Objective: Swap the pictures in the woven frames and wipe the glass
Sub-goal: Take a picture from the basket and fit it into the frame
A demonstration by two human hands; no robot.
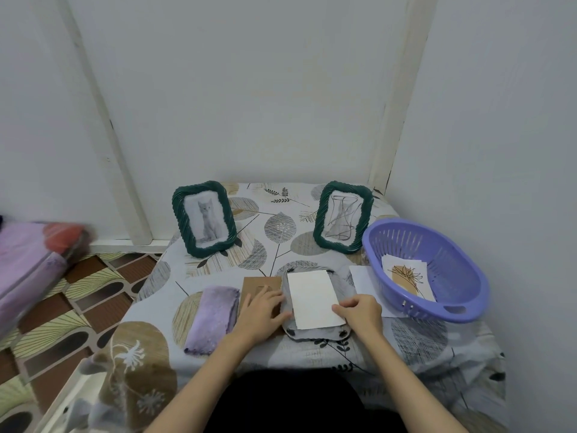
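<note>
A frame [315, 334] lies face down at the table's near middle, its back open and small black clips at its corners. A white sheet [312, 298], blank side up, rests in it. My right hand [359, 314] pinches that sheet's right edge. My left hand [262, 307] lies flat, fingers spread, on the brown backing board [256, 284] at the frame's left edge. Two green woven frames stand at the back: one with a cat picture [204, 218], one with a line drawing [342, 217]. A folded lilac cloth [212, 320] lies left of the board.
A purple plastic basket [462, 295] at the right holds plant prints [406, 276]. A white sheet [363, 278] lies beside it. The table [281, 232], under a leaf-patterned cloth, is set in a corner between walls. Pink bedding [28, 264] lies on the floor at left.
</note>
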